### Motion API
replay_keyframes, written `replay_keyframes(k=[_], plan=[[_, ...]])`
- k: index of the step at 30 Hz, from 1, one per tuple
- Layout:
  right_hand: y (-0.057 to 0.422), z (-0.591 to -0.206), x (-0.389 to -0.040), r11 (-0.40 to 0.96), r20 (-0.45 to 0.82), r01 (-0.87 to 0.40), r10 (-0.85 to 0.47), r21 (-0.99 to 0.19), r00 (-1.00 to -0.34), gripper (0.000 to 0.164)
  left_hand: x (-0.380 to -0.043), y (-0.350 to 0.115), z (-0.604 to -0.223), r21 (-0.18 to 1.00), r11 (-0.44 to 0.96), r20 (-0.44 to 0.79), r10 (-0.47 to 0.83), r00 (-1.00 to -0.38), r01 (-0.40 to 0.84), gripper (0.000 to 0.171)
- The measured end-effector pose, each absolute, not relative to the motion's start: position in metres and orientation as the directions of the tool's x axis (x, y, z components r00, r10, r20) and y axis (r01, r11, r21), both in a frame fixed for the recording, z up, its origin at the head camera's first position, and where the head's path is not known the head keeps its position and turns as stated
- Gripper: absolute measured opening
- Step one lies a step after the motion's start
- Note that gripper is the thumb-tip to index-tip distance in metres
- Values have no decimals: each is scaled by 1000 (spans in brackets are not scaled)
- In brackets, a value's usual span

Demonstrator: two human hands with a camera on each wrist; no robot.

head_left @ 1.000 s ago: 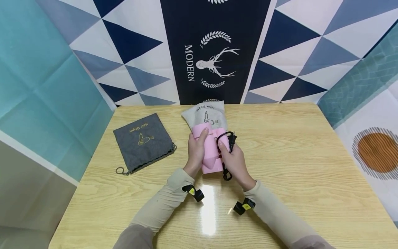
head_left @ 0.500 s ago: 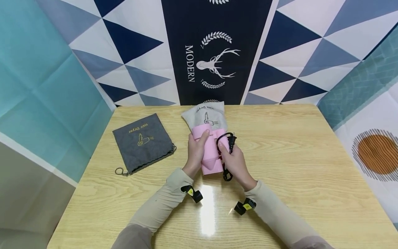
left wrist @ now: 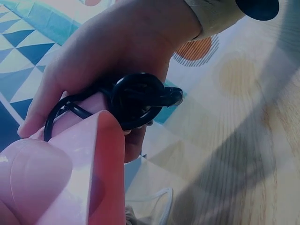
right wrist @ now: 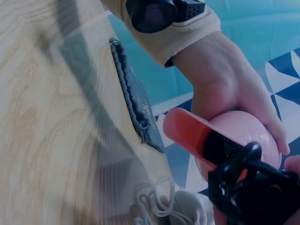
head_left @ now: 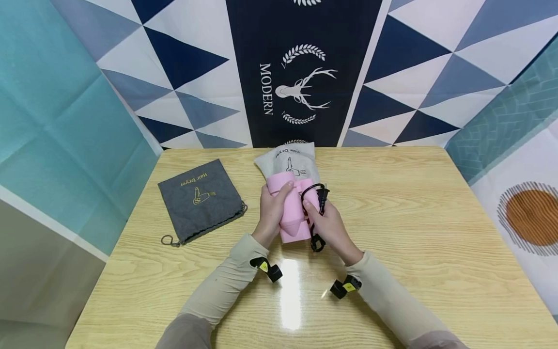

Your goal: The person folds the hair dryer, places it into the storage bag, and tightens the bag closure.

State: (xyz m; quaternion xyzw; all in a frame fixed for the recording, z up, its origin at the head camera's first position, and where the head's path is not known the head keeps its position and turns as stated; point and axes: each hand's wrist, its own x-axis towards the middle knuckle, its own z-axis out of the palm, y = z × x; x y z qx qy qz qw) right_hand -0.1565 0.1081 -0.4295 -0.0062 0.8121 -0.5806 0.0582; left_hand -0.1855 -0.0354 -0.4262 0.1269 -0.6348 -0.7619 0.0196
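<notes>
A pink hair dryer (head_left: 293,211), its handle folded alongside the barrel, is held above the table between both hands. My left hand (head_left: 271,209) grips the barrel from the left, thumb lying on top. From the other side my right hand (head_left: 330,224) grips the handle together with a looped black cord (head_left: 317,243) and its plug (head_left: 322,194). The left wrist view shows the flared pink nozzle (left wrist: 77,164) close up, with the coiled cord (left wrist: 138,101) against the right hand. In the right wrist view, the left hand (right wrist: 234,86) wraps the rounded barrel.
Behind the dryer lies a light grey drawstring bag (head_left: 301,157) printed "Hair Dryer"; its white cord (right wrist: 157,197) shows in the right wrist view. A dark grey pouch (head_left: 200,208) lies flat at the left of the wooden table (head_left: 414,218). Patterned cloth walls (head_left: 187,72) stand behind.
Both hands have shifted the hair dryer slightly left and up in the head view. The grip of each hand looks the same, and both bags stay where they were.
</notes>
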Motion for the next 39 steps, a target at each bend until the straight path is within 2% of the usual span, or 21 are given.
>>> replay_keyframes(k=[6, 22, 30, 39], plan=[[109, -427, -156, 318, -77, 37, -115, -947, -990, 39, -187, -38, -426, 971, -205, -166, -193, -967, -126, 59], [111, -429, -154, 408, -53, 28, -51, -913, -997, 38, -190, -41, -428, 961, -265, -149, -229, -962, -85, 58], [110, -434, -153, 433, 6, -27, -51, -901, -999, 40, -188, -37, -430, 960, -257, -175, -232, -957, -114, 60], [111, -437, -152, 457, 24, -27, -11, -889, -1000, 40, -183, -33, -431, 957, -255, -202, -241, -949, -139, 60]])
